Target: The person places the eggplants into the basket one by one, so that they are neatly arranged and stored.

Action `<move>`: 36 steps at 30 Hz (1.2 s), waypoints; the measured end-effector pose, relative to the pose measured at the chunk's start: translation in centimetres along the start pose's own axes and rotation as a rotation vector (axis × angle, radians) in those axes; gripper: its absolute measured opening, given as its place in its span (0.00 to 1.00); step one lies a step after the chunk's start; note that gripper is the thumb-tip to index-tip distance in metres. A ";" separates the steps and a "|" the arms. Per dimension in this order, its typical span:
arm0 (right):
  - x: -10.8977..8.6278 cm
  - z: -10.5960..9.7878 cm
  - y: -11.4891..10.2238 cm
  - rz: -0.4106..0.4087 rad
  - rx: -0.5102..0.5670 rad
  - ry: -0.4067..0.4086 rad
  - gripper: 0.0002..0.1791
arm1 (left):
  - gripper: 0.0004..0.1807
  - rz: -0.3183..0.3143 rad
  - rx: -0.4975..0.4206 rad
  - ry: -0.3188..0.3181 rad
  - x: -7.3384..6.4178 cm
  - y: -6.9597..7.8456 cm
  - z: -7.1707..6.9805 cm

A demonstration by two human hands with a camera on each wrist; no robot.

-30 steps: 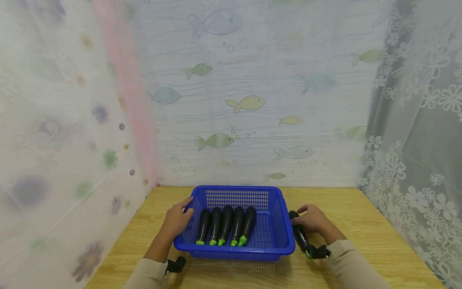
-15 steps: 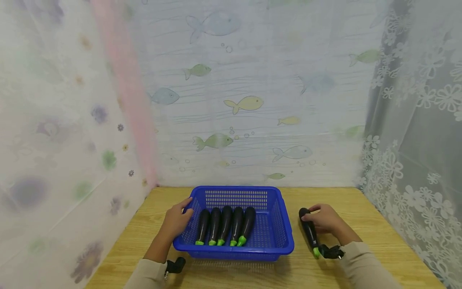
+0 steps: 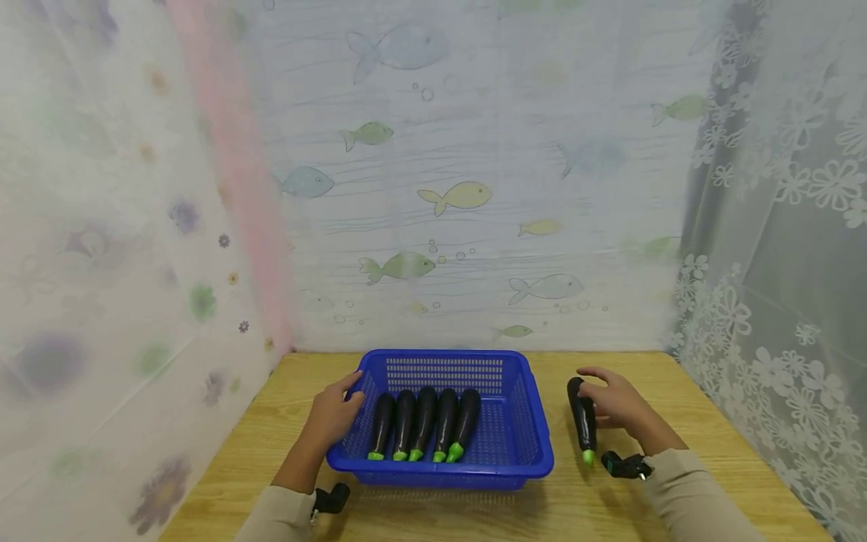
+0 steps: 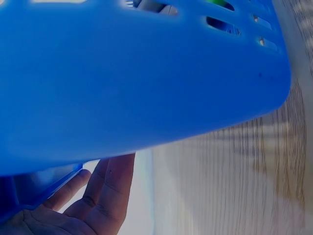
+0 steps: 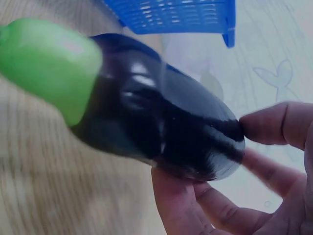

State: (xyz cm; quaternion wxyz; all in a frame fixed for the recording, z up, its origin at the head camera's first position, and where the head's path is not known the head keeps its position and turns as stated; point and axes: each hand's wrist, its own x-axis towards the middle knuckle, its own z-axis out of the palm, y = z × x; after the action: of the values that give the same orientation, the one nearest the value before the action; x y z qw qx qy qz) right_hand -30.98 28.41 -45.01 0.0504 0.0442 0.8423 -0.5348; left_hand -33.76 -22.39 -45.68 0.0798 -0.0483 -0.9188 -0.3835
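Observation:
A blue perforated basket (image 3: 518,433) stands on the wooden table, with several dark purple eggplants (image 3: 425,421) side by side in its left part, green stem ends towards me. My left hand (image 3: 330,414) holds the basket's left rim; in the left wrist view its fingers (image 4: 110,196) show beneath that rim. To the right of the basket, my right hand (image 3: 612,403) grips another eggplant (image 3: 582,418) by its rounded far end. The right wrist view shows the thumb and fingers on either side of this eggplant (image 5: 161,112), its green cap pointing away from the palm.
The wooden table (image 3: 704,452) extends to both sides and in front of the basket. Behind it hangs a fish-patterned curtain (image 3: 474,263), with flowered sheets at left and right. A black device (image 3: 625,465) sits at each wrist.
My right hand has moved right, away from the basket, with the eggplant. That eggplant has turned to point more straight towards me. The left hand and basket stay put.

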 end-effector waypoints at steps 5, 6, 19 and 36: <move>0.0 -0.4 -0.6 -0.022 0.023 -0.003 0.33 | 0.31 0.009 -0.008 0.004 0.2 0.1 0.3; 0.1 -0.5 -0.7 -0.028 0.019 -0.004 0.33 | 0.30 0.011 -0.006 0.005 0.2 0.2 0.3; -0.2 -1.5 -2.7 -0.098 -0.047 0.038 0.43 | 0.31 0.007 -0.024 -0.002 0.3 0.5 0.9; -0.4 -1.6 -5.4 -0.098 -0.063 0.081 0.46 | 0.30 0.030 -0.031 0.000 0.3 1.1 1.6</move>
State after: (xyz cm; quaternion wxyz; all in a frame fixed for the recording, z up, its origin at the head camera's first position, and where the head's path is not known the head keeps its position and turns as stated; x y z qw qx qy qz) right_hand -31.39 27.56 -39.40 -0.0085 0.0228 0.8612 -0.5077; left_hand -34.04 -20.49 -45.93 0.0847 -0.0635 -0.9119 -0.3966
